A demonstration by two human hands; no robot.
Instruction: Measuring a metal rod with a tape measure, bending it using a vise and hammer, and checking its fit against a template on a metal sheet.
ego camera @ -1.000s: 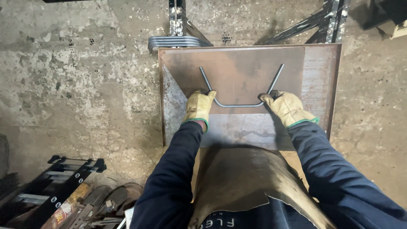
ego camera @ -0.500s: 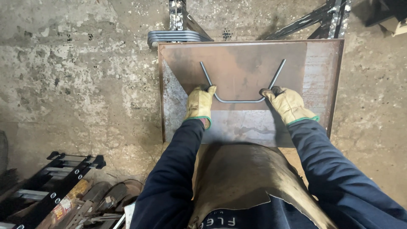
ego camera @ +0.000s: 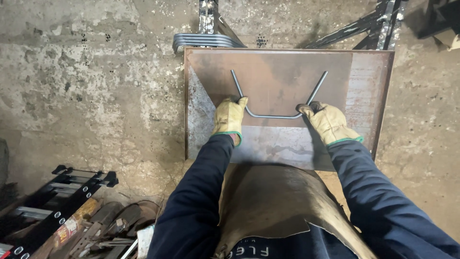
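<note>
1. A rough, stained concrete floor fills the view, and a rusty rectangular steel plate serves as the surface, with the person standing at its near edge.
2. At the far left, by the floor's near corner, lies a black perforated metal frame amid a heap of scrap metal tools.
3. Just beyond the surface's far left corner sits a stack of grey curved metal strips.
4. The left hand, in a yellow leather glove with a green cuff, is clenched on the left bend of a thin grey steel rod bent into a wide U shape.
5. The rod lies flat near the middle of the surface, its straight base running between the two hands and its two arms angling outward toward the far edge.
6. A worn brown leather apron covers the person's front, overlapping the surface's near edge.
7. The right hand, gloved the same way, grasps the rod's right bend.
8. Dark metal bars stand beyond the surface's far right corner.
</note>
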